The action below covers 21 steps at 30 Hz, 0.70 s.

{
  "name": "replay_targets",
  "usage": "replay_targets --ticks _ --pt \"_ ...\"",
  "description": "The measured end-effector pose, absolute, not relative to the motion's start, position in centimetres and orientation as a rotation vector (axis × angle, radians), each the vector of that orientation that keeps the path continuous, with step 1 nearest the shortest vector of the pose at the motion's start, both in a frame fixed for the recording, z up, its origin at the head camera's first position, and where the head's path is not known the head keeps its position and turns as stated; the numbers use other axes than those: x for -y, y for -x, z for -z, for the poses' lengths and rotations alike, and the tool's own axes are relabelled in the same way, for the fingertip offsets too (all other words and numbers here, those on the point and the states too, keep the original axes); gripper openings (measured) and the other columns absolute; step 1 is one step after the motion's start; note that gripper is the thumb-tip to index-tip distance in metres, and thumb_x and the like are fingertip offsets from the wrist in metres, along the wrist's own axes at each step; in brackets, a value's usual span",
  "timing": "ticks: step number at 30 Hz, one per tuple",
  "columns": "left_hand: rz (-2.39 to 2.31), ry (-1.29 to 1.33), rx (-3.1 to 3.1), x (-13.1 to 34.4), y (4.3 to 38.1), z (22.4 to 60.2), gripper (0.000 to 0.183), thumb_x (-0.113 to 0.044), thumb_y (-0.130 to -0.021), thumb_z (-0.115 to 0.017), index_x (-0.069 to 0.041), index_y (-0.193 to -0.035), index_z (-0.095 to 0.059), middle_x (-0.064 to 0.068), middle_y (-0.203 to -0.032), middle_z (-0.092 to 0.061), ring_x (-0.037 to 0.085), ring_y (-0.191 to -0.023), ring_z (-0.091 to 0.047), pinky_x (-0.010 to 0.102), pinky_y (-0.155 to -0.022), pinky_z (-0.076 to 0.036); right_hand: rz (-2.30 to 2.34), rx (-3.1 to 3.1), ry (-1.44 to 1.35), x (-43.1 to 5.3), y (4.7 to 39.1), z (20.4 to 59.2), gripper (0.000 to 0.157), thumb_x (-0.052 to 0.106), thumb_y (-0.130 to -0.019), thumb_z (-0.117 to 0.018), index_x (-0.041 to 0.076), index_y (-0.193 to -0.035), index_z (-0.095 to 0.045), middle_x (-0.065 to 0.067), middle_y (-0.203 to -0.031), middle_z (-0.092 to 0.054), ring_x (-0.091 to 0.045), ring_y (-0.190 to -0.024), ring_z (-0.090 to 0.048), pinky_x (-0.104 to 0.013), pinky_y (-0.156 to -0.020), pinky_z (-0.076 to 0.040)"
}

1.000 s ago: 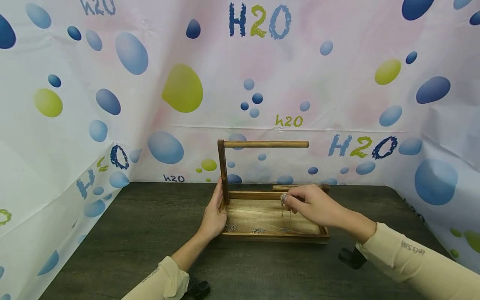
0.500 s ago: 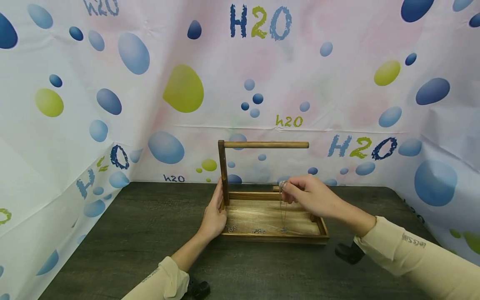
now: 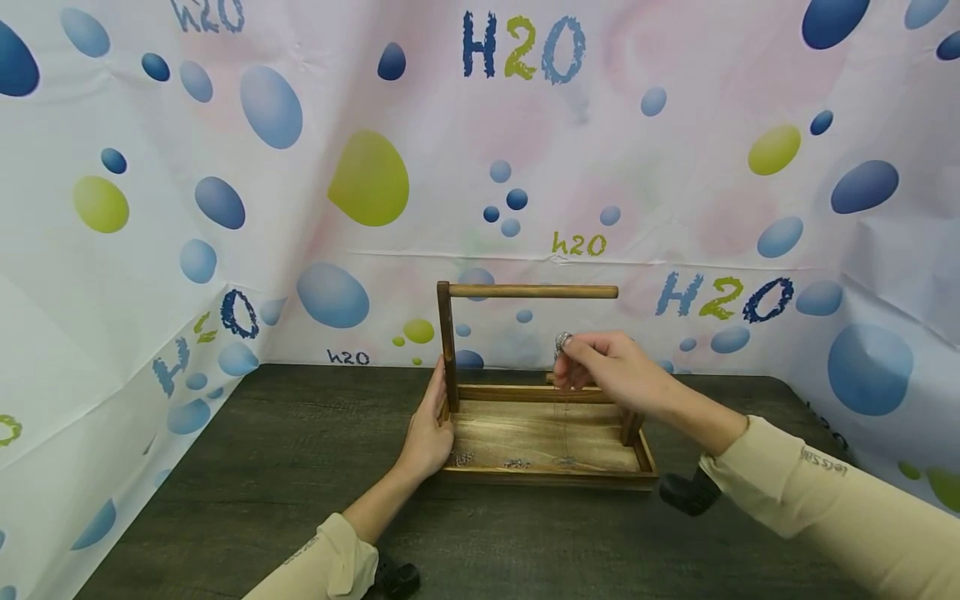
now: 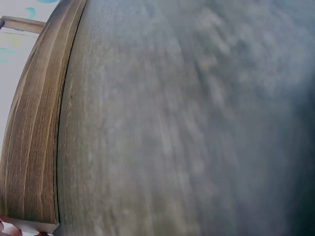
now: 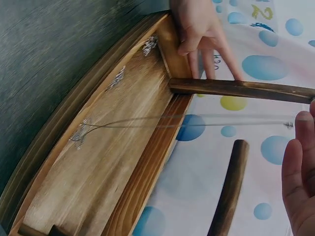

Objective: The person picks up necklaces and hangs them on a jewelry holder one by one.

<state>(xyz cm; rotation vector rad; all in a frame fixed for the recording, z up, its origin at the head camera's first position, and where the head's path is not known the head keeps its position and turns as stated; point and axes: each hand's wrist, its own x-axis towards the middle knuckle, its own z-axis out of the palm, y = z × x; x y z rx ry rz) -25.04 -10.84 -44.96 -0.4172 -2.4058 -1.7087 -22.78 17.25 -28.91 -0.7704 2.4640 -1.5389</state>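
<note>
A wooden jewelry stand (image 3: 555,479) with a shallow tray stands on the dark table. My left hand (image 3: 427,425) rests against its left side, fingers straight along the outer wall and post; in the left wrist view only fingertips (image 4: 11,230) show at the bottom corner. Above the tray, my right hand (image 3: 618,371) pinches the silvery end of a thin necklace (image 3: 562,340) between thumb and fingers. Its fine chain (image 5: 162,118) runs from those fingertips to a small pile in the tray. Two more silver chain piles (image 3: 462,458) lie along the tray's front.
A long wooden bar (image 3: 532,292) juts rightward from the left post (image 3: 447,350), its right end free. A lower bar (image 5: 230,187) on the right side is mostly behind my right hand in the head view. A patterned cloth (image 3: 367,175) hangs behind the table (image 3: 300,467).
My right hand has risen and moved slightly left, lifting the necklace end higher above the tray. The left hand and the stand stay in place.
</note>
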Motion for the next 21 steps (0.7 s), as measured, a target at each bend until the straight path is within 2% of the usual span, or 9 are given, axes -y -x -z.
replay_targets --ticks 5,11,17,21 --pt "1.705 0.433 2.397 10.9 25.0 45.0 0.104 0.028 -0.084 -0.035 -0.034 -0.163 -0.008 0.008 -0.167 -0.011 0.032 -0.149 -0.022 0.053 -0.114 -0.032 1.645 -2.387 0.765 -16.8 23.0 28.1 0.039 0.02 -0.11 -0.039 -0.004 -0.097 -0.067 -0.016 -0.092 -0.07 -0.034 -0.089 -0.069 -0.039 -0.082 -0.058" --pt "1.711 0.425 2.402 10.8 24.9 44.9 0.104 0.028 -0.084 -0.035 -0.035 -0.162 -0.007 0.007 -0.167 -0.011 0.031 -0.149 -0.021 0.051 -0.113 -0.034 1.657 -2.401 0.756 -16.2 23.2 27.4 0.04 0.021 -0.11 -0.038 -0.007 -0.105 -0.065 -0.018 -0.091 -0.067 -0.033 -0.082 -0.068 -0.046 -0.08 -0.058" --pt "1.718 0.427 2.399 10.8 24.9 44.9 0.104 0.028 -0.084 -0.035 -0.035 -0.163 -0.006 0.007 -0.167 -0.01 0.031 -0.149 -0.021 0.052 -0.113 -0.034 1.67 -2.406 0.717 -15.7 23.3 26.9 0.038 0.022 -0.11 -0.039 -0.005 -0.105 -0.066 -0.016 -0.088 -0.067 -0.04 -0.081 -0.065 -0.041 -0.076 -0.058" --pt "1.721 0.436 2.383 10.7 24.7 44.6 0.103 0.029 -0.084 -0.035 -0.031 -0.163 -0.008 0.008 -0.167 -0.011 0.032 -0.149 -0.021 0.053 -0.114 -0.032 1.685 -2.411 0.719 -15.3 23.4 26.5 0.037 0.021 -0.11 -0.04 -0.004 -0.104 -0.067 -0.017 -0.087 -0.067 -0.035 -0.077 -0.066 -0.043 -0.074 -0.059"
